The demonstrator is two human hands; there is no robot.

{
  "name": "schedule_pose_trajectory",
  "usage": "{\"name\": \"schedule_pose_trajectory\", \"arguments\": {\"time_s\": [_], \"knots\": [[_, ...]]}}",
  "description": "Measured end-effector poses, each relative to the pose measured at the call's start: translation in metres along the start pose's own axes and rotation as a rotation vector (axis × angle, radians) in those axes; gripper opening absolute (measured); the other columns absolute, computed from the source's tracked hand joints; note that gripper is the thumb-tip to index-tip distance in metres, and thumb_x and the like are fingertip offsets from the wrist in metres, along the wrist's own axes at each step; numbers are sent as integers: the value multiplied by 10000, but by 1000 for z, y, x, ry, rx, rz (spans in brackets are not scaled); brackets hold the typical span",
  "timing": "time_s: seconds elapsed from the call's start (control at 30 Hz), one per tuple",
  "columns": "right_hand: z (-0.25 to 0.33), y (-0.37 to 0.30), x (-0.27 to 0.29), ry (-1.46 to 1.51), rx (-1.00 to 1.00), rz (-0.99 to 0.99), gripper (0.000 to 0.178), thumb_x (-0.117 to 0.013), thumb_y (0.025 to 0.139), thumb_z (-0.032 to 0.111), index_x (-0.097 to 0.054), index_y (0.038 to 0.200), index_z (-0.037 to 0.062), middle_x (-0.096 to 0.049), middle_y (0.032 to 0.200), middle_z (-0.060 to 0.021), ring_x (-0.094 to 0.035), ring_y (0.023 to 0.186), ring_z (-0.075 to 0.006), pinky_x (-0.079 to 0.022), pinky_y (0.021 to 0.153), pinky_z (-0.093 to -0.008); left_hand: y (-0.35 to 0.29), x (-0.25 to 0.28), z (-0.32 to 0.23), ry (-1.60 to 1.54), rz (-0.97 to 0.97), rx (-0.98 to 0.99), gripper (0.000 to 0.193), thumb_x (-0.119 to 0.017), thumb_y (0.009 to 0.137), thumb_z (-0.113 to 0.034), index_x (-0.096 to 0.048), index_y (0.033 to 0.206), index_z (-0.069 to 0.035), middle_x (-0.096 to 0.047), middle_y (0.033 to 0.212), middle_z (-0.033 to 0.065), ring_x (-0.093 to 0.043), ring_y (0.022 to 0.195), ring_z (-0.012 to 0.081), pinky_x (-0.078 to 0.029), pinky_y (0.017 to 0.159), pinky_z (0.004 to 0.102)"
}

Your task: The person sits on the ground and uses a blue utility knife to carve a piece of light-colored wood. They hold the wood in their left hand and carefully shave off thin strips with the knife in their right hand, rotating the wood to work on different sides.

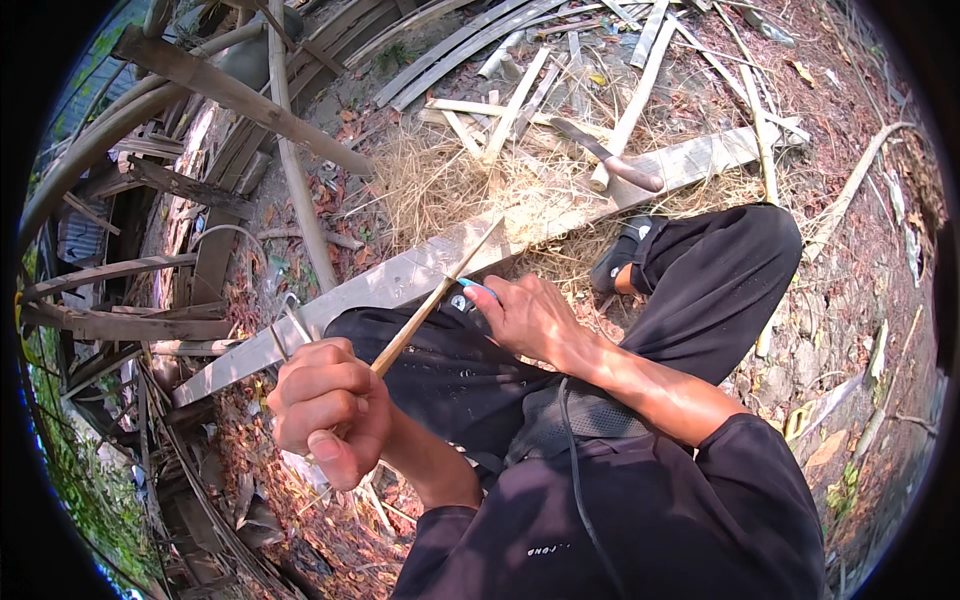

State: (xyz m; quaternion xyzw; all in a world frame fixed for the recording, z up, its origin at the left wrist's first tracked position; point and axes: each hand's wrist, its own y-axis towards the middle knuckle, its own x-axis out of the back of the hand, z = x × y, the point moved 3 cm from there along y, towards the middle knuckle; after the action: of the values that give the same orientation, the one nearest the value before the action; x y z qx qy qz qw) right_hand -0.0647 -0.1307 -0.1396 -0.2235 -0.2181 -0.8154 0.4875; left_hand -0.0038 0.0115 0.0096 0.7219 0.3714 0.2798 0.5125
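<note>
A slim, tapered wooden stick point(413, 325) slants up and to the right from my left hand point(325, 412), whose fingers are wrapped round its thick lower end. The thin tip reaches over a long grey plank point(385, 280). My right hand point(535, 318) is closed on a small blue tool point(475, 287), held against the stick around its middle. Most of that tool is hidden by the fingers, so its kind does not show. Beyond the hands, a curved machete point(612, 160) with a brown wooden handle rests by the plank's far edge.
Pale wood shavings point(425, 195) lie heaped along the plank. Split wood strips point(640, 95) are scattered at the far side. Poles and stacked timber point(215, 95) crowd the left. My crossed legs point(725, 280) are beneath the arms. A yellow-handled object point(798, 420) lies at the right.
</note>
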Motion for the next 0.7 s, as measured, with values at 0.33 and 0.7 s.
{"name": "schedule_pose_trajectory", "arguments": {"time_s": [0.33, 0.7], "knots": [[-177, 44, -19, -351, -216, 102, 456, -320, 973, 319, -590, 1041, -42, -613, 923, -296, -642, 828, -374, -502, 767, -486, 17, -24, 17, 59, -147, -86, 315, -400, 756, -219, -441, 525, -7, -455, 441, 124, -384, 356, 150, -365, 369, 270], [20, -6, 23, 290, 8, -63, 380, -448, 963, 290, -579, 778, -15, -532, 622, -256, -548, 607, -436, -421, 556, -460, 15, -30, 15, 143, -56, -43, 354, -401, 805, -275, -432, 566, -16, -466, 478, 110, -328, 358, 133, -283, 358, 267]]}}
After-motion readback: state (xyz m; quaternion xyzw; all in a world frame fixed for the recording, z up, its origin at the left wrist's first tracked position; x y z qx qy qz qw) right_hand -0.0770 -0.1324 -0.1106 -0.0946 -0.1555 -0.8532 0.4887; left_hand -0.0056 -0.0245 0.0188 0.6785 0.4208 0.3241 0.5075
